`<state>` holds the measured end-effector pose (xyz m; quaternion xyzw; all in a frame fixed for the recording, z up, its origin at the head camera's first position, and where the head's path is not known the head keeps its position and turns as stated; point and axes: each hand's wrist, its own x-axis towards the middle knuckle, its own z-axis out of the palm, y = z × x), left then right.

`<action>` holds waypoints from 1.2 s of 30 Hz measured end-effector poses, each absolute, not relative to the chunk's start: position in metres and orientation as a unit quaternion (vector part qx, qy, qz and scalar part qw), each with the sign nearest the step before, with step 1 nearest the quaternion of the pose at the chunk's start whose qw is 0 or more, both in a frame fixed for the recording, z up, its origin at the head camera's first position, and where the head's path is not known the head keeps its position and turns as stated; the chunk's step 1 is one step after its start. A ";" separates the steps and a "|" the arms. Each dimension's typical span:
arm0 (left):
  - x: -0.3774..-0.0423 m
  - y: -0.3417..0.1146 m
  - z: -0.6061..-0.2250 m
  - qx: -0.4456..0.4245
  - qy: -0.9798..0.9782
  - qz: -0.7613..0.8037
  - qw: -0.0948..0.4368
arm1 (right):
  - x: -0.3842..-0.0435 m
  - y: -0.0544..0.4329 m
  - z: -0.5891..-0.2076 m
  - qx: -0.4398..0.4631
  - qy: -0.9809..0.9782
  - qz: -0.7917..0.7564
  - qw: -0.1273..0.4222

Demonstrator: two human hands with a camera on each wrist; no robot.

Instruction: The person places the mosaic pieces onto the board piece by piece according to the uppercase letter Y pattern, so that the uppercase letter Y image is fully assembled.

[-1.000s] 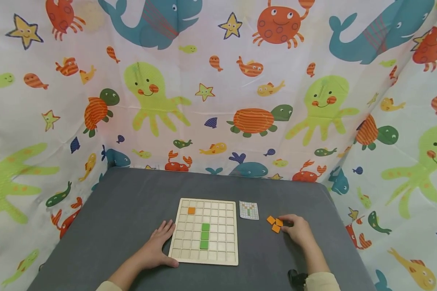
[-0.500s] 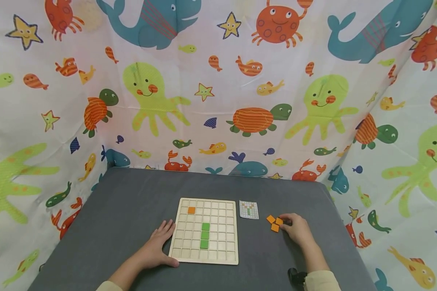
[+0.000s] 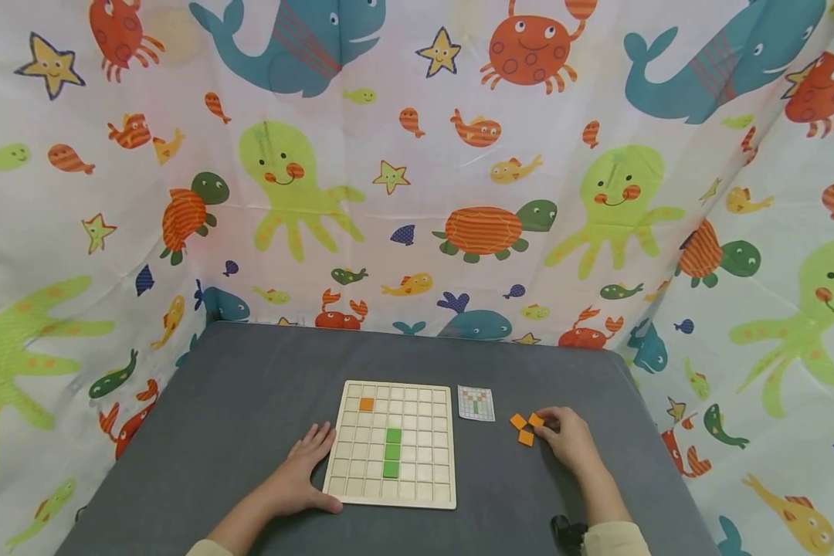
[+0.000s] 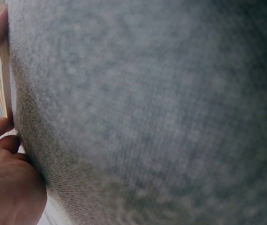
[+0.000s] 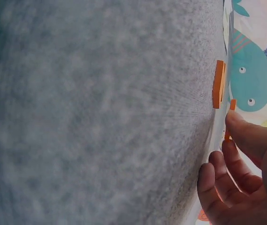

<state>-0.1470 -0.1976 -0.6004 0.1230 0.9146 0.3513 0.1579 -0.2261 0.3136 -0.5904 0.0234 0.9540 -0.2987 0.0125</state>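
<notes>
A wooden grid board (image 3: 427, 444) lies on the dark cloth. It carries one orange tile (image 3: 367, 405) near its upper left and a column of three green tiles (image 3: 392, 452). Along the board's left edge rests my left hand (image 3: 295, 475), fingers extended and thumb at the near corner. To the right of the board, my right hand (image 3: 571, 439) pinches a thin orange square tile (image 3: 536, 419) between thumb and finger; the right wrist view shows this pinched tile (image 5: 232, 104) edge-on. Two more orange tiles (image 3: 525, 438) lie close beside those fingertips.
A small printed pattern card (image 3: 476, 403) lies between the board and the loose tiles. Dark grey cloth (image 3: 278, 378) covers the table. A curtain (image 3: 403, 123) with sea animals surrounds its back and sides. A black object (image 3: 567, 533) shows by the right wrist.
The orange tile in my right hand's fingertips has shifted slightly up and right, apart from the other orange tiles. My left hand stays at the board's edge.
</notes>
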 end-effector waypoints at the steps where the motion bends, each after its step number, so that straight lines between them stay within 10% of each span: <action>1: -0.147 -0.197 -0.600 0.124 0.914 0.352 0.157 | -0.226 0.313 -0.589 0.023 0.954 -0.299 0.011; 36: -0.149 -0.195 -0.602 0.107 0.916 0.346 0.171 | -0.230 0.230 -0.560 -0.066 0.942 -0.326 -0.047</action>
